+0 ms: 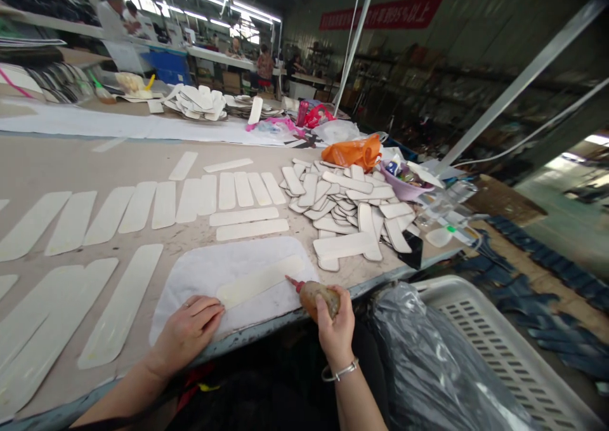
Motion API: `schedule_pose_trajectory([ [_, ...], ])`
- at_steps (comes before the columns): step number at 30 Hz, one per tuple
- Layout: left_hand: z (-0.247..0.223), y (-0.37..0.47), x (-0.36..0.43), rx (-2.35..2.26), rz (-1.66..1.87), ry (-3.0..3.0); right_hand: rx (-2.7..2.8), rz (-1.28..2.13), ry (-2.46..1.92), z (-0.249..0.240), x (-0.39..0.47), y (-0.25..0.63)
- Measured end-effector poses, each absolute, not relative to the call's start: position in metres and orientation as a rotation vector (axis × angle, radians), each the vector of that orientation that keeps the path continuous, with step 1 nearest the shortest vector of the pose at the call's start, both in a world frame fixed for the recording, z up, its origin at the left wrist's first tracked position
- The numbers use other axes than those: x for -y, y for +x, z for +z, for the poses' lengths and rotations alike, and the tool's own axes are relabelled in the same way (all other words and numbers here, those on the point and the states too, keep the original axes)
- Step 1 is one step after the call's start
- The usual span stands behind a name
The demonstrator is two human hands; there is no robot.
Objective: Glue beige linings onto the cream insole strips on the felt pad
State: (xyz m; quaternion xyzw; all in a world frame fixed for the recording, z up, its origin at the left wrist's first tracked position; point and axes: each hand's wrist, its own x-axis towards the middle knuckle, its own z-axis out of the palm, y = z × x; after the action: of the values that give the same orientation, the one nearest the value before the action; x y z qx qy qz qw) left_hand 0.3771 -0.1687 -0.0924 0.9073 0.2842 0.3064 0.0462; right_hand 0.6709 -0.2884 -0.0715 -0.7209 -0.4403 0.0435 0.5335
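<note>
My right hand [335,323] is wrapped round a glue bottle [316,298] with brownish contents. Its red nozzle points left, at the right end of a cream strip [261,282]. The strip lies slantwise on a white rounded sheet [190,278] near the table's front edge. At the strip's left end rests my left hand [193,329], fingers together and touching the strip; whether they grip it is hard to make out. Rows of similar flat strips [121,304] lie to the left and behind. A heap of smaller dark-edged pieces [342,196] sits to the right.
An orange bag [354,152] and a purple basin [404,186] stand behind the heap. Right of the table are a grey plastic bag [428,355] and a slotted white crate [495,342]. Several people are at far tables. A metal pole [523,82] slants at right.
</note>
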Motion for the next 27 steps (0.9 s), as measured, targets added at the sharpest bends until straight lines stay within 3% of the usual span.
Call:
schedule_pose_trajectory([
  [16,-0.095,0.377,0.165,-0.843,0.964,2.771,0.926,0.027,-1.698,-0.077,0.260,0.680],
  [27,-0.091,0.376,0.161,-0.879,0.851,2.814,0.917,0.031,-1.735,-0.076,0.292,0.685],
])
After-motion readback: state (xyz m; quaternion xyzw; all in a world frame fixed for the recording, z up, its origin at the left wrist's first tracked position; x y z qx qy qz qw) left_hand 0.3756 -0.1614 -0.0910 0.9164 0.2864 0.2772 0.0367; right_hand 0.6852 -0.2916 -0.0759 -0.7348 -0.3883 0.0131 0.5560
